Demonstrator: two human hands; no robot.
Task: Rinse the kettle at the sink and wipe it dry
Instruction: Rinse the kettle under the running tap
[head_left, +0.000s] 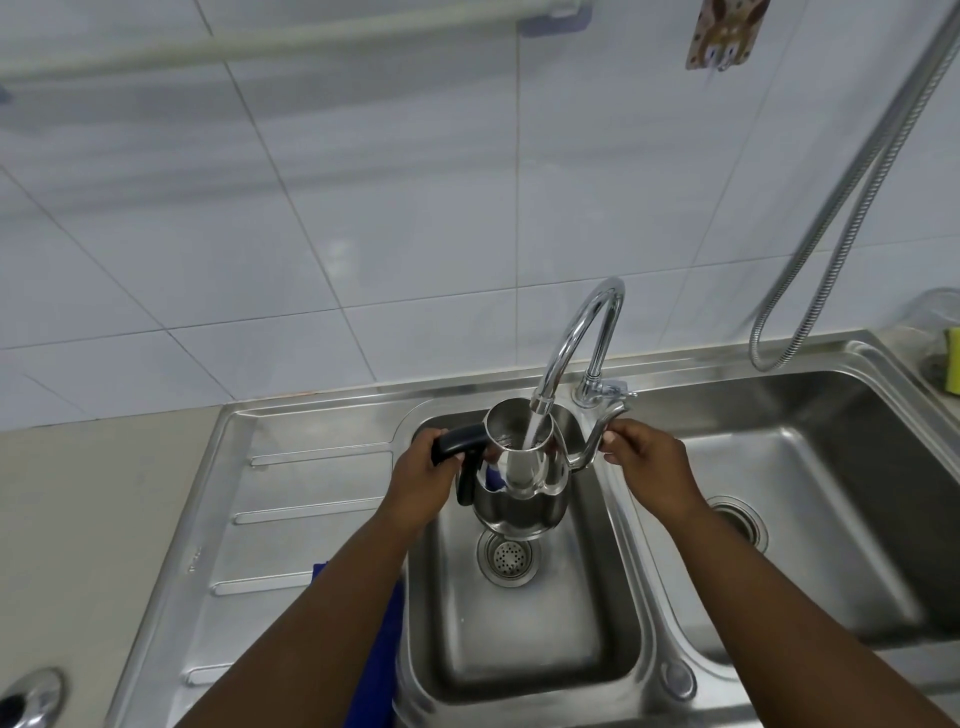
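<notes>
The kettle (524, 467) — a polished steel one with a black handle (460, 447) — was held upright in the air over the left basin of the double sink (644, 691), directly above the drain strainer (508, 557) and clear of the basin floor. Its lid was off; the mouth stood open beneath the outlet of the curved tap (579, 338). Water (534, 428) was running from the tap straight into the opening.

The left hand (421, 480) was closed around the handle on the kettle's left side, fingers wrapped over the grip. The right hand (649, 465) was pinched on the curved spout (597, 439) at the kettle's right side, thumb and fingertips closed on the thin metal near its tip. Both forearms reached in from the near edge of the sink.

A blue cloth (382, 649) lay on the ribbed drainboard (291, 509) at the left basin's near-left corner, partly hidden by the left forearm. The right basin held nothing visible but its own drain (740, 522). A flexible metal hose (852, 208) hung down the tiled wall (363, 208) toward the sink's far right edge, and a yellow sponge (953, 369) sat at the far right corner — only partly in view.
</notes>
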